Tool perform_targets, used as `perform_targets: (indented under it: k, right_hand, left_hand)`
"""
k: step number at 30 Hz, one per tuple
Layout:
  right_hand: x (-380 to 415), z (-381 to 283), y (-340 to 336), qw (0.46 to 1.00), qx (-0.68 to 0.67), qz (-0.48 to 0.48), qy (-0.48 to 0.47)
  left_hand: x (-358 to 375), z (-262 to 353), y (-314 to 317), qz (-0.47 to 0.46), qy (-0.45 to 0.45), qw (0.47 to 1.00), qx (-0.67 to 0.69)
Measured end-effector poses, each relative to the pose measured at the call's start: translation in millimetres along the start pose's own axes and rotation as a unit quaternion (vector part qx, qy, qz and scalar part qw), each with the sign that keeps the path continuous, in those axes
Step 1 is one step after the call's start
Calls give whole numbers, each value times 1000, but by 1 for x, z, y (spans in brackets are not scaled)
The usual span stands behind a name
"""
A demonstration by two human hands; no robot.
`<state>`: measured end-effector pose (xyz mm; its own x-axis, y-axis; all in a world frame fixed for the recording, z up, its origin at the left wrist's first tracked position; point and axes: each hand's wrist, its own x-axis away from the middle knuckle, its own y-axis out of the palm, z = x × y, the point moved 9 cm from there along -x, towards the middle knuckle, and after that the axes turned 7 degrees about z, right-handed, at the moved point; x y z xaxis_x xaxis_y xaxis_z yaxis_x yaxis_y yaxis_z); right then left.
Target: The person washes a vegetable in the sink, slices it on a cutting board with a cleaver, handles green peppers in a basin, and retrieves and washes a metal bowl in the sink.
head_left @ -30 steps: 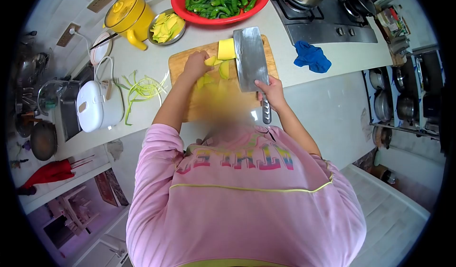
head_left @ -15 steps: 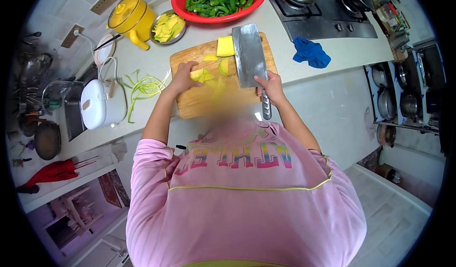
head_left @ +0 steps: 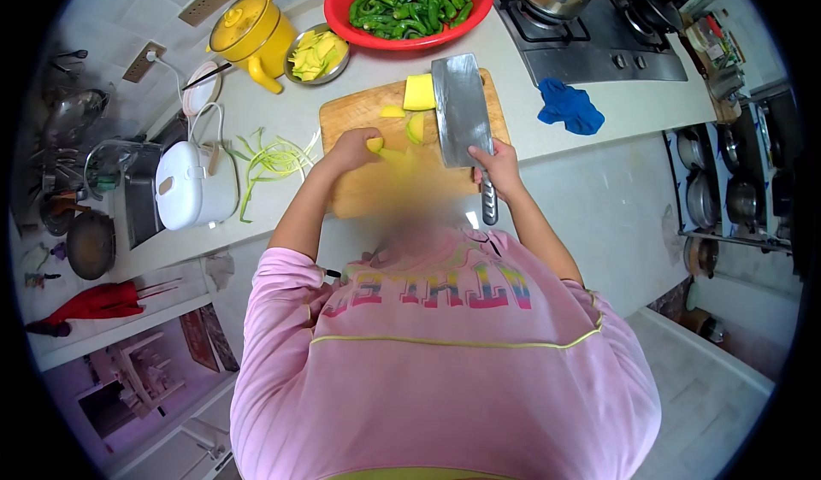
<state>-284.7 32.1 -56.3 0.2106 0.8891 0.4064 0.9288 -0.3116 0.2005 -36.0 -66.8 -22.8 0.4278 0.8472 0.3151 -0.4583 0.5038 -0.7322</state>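
Right grip (head_left: pixel 503 170) is closed around cleaver (head_left: pixel 463 108); left grip (head_left: pixel 351 149) pinches slice (head_left: pixel 375 144). Far-left bowl (head_left: pixel 328 79) holds cut pieces (head_left: pixel 317 53); block (head_left: pixel 419 93) is not yet sliced.

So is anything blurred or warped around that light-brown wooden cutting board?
In the head view, a soft blur hides part of the cutting board's near edge; wide-angle distortion bends the surroundings, with black corners; the broad steel cleaver looks fairly sharp.

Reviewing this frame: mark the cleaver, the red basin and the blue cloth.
Cleaver (head_left: pixel 463 111): head view, middle of the broad blade.
Red basin (head_left: pixel 410 44): head view, outer wall on the side nearest the person.
Blue cloth (head_left: pixel 570 107): head view, middle of the crumpled fabric.
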Motion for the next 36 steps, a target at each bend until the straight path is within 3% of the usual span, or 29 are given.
perform_targets:
  k: [4,7,10,13,17,18,20,23,26,30,33,36]
  right_hand:
    - [1,0,0,1000,-7,2,6]
    - [0,-1,0,1000,-9,0,2]
    - [1,0,0,1000,-5,4,9]
    - [0,1,-1,1000,-7,4,10]
    - [-1,3,-4,1000,1,8,1]
    - [-2,4,-3,1000,3,10,-1]
    - [-1,1,-3,1000,-1,9,-3]
    - [-3,4,-4,1000,-3,9,-6]
    - [-2,4,-3,1000,4,4,4]
    - [-2,3,-3,1000,7,-4,6]
    - [0,0,-1,1000,2,-7,1]
    - [0,0,0,1000,-1,-10,-5]
  left_hand:
    - [-17,-29,-40,41,-88,976,194]
    - [-41,-46,-95,106,-96,955,260]
    - [-75,-80,-156,239,-135,943,187]
    - [-106,-86,-183,249,-96,949,169]
    - [-115,-83,-192,253,-9,965,-67]
    - [-96,-59,-201,351,50,917,-184]
    - [-75,-44,-190,346,16,925,-160]
    - [-39,-22,-118,222,7,975,-23]
    - [-16,-27,-50,121,-32,992,-20]
    - [7,-15,-24,96,56,994,13]
    - [18,-13,-20,74,37,996,16]
    - [20,-11,-19,87,115,989,-43]
